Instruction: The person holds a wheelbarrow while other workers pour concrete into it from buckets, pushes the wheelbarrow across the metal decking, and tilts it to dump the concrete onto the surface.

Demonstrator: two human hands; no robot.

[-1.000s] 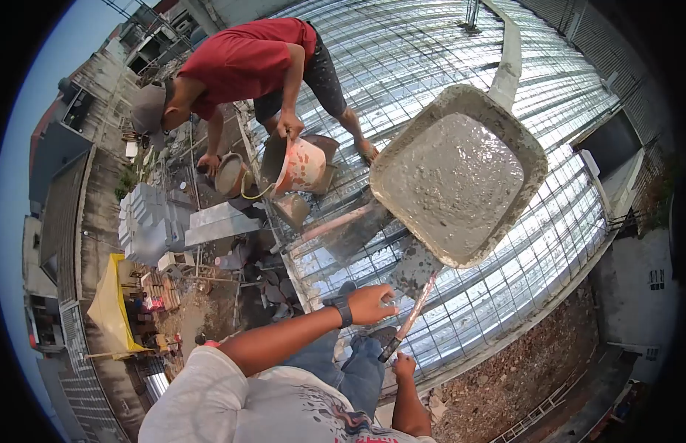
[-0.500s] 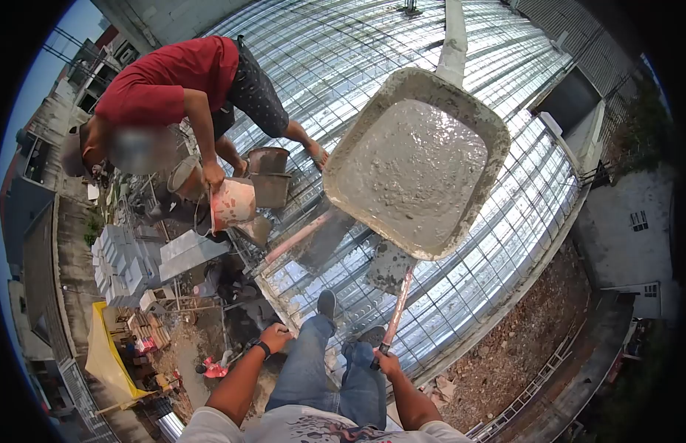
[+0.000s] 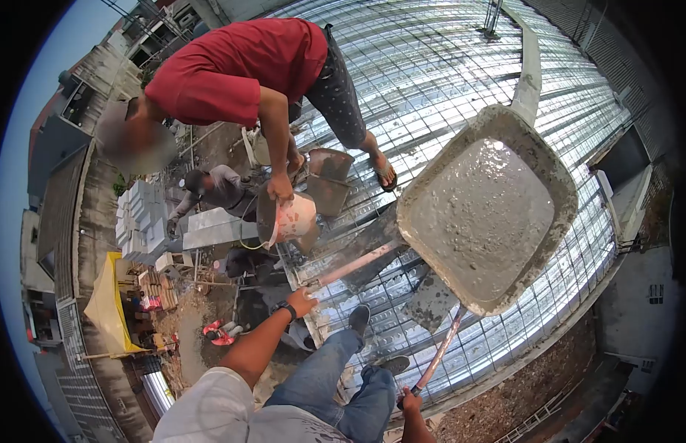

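While the left hand (image 3: pixel 303 303) curls, the right (image 3: pixel 411 401) grips a handle (image 3: pixel 440 350).

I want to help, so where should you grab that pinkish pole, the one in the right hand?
Probably best to grip the pinkish pole by its near end, from the camera's side, where the right hand holds it. It's slim enough to wrap around, and slants toward the camera; its far end is crowded by the mortar tub.
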